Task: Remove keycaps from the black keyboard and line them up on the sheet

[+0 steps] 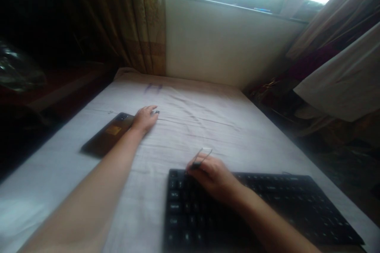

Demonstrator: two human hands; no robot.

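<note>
A black keyboard [285,197] lies at the lower right on the white sheet. Over its upper left corner, my right hand [215,176] is closed on a wire keycap puller [202,157], whose thin loop sticks up past the fingers. Those fingertips are close to the top row of keys, and whether they touch a key is hidden. My left hand [145,119] rests farther out on the sheet. Between its thumb and index fingertip is a small dark piece, apparently a keycap [157,112]. The picture is blurred.
A dark smartphone [102,136] lies camera side up beside my left wrist. Purple marks [153,87] show on the far sheet. Beyond stand a curtain [142,19], a pale wall [219,39] and a window. Cloth [344,75] hangs at the right.
</note>
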